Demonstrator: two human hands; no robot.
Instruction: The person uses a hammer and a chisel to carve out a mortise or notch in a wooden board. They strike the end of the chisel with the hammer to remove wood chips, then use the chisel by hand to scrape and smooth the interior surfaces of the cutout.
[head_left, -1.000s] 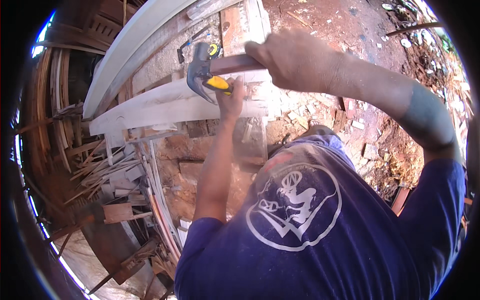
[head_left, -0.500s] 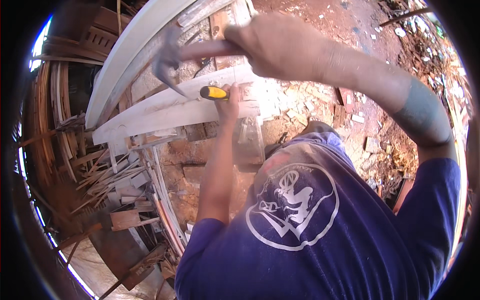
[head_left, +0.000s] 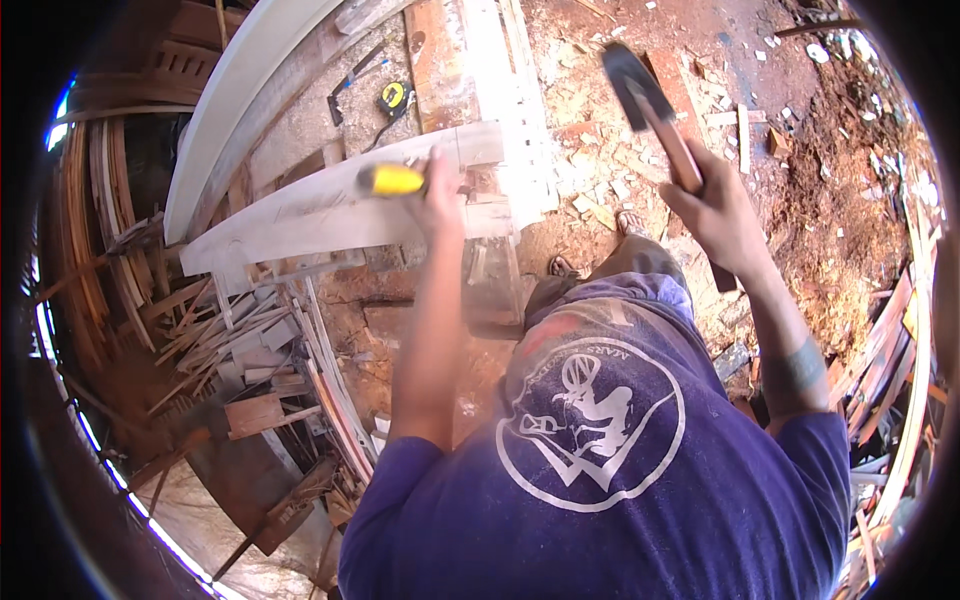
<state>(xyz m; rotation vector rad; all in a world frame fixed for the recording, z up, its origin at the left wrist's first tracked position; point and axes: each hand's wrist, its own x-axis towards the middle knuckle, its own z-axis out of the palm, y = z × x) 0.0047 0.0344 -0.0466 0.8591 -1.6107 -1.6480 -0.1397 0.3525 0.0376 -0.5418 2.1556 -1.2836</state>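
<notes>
My left hand (head_left: 438, 203) is closed around a chisel (head_left: 396, 180) with a yellow and black handle, its blade hidden. The chisel lies over a pale tapered board (head_left: 290, 222), near pencil lines and a cut gap at its right end. Off to the right, my right hand (head_left: 718, 212) grips the wooden handle of a hand adze (head_left: 637, 88). Its dark metal head points up and away, well apart from the board and over the chip-strewn ground.
Behind the board lie a yellow tape measure (head_left: 394, 98) and a black square (head_left: 345, 92). A long curved timber (head_left: 215, 130) runs along the far left. Offcuts (head_left: 255, 345) pile up at left, and wood chips (head_left: 600, 190) cover the ground at right.
My right hand has swung the adze from above the chisel out to the right and lowered it. The chisel in my left hand has shifted slightly left and is blurred.
</notes>
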